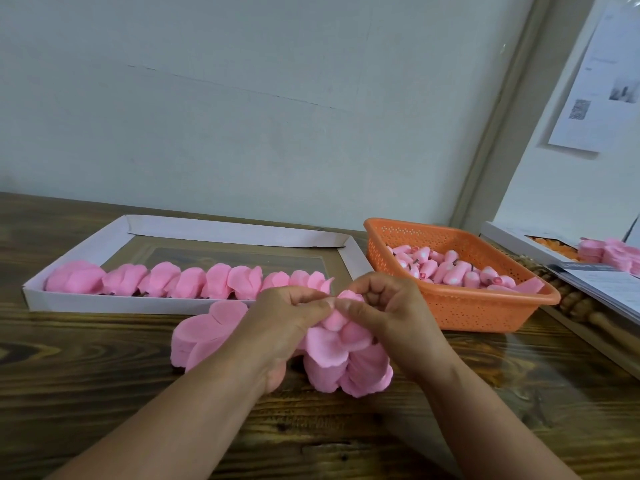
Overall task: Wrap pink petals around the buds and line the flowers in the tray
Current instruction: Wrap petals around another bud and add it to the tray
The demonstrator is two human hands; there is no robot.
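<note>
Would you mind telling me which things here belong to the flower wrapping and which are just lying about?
Job: white tray with wrapped flowers; orange basket of buds; petal stacks; bud being wrapped, held by both hands.
Lying about: wooden beaded tool; papers; wall notice.

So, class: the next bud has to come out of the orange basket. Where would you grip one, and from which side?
Probably from above, since the orange basket has walls all round. Pinch a bud lying on top of the pile across its narrow body: they are slim rolls and lie on their sides.
</note>
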